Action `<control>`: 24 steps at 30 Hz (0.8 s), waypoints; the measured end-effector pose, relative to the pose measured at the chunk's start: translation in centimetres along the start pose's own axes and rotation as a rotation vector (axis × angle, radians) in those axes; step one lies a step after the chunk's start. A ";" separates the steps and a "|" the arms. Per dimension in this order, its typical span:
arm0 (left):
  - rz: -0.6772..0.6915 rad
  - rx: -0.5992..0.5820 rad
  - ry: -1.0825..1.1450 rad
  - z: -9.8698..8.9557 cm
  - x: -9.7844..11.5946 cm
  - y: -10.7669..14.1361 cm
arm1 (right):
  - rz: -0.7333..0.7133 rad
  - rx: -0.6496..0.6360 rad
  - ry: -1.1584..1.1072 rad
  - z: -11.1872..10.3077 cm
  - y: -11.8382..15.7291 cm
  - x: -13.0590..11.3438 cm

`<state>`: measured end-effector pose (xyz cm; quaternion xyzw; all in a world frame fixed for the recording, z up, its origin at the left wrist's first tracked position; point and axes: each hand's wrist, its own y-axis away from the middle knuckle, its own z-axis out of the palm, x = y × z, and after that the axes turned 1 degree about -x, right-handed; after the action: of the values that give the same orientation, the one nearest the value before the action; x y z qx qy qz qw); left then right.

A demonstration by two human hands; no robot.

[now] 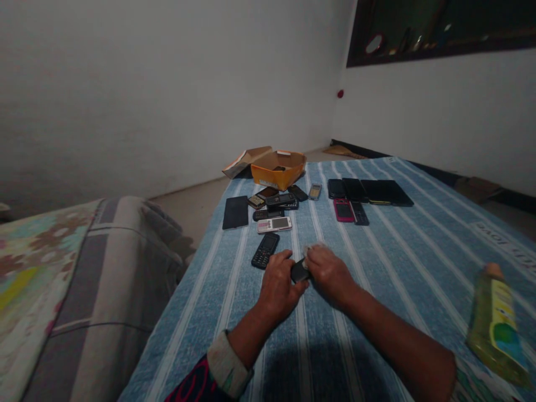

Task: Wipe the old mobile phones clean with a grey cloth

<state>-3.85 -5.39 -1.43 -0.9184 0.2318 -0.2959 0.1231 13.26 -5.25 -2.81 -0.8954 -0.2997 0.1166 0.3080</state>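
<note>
My left hand (278, 285) grips a small dark mobile phone (298, 271) low over the striped cloth, fingers and thumb along its edges. My right hand (330, 274) is closed on a whitish, crumpled wad, perhaps a cloth or tissue (307, 250), pressed at the phone's right end. Much of both the phone and the wad is hidden by my fingers. Just beyond my left hand lies a black keypad phone (265, 250). Farther up is a white and pink phone (274, 224), with several dark phones (281, 200) piled behind it.
An open yellow box (278, 172) stands at the far end beside its cardboard lid (248, 161). A black tablet (235, 213) lies at left. At right, a pink phone (344, 210) sits near dark devices (387, 192). A bottle of yellowish liquid (496, 324) lies at near right.
</note>
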 end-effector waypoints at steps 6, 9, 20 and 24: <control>-0.028 -0.022 -0.004 -0.4 0.4 -0.1 | 0.161 -0.086 0.042 -0.8 -0.5 1.7; 0.008 0.002 -0.007 -0.1 0.2 -0.1 | -0.053 0.089 0.018 -0.3 0.6 -0.4; -0.011 -0.031 -0.013 -0.4 0.5 -0.1 | 0.097 0.070 0.033 -1.8 1.8 2.0; 0.017 -0.005 -0.012 -0.1 0.3 0.0 | -0.113 0.107 -0.038 -0.9 2.1 -0.7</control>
<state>-3.69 -5.52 -1.22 -0.9185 0.2397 -0.2887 0.1247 14.04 -7.43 -3.33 -0.8569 -0.3489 0.1317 0.3558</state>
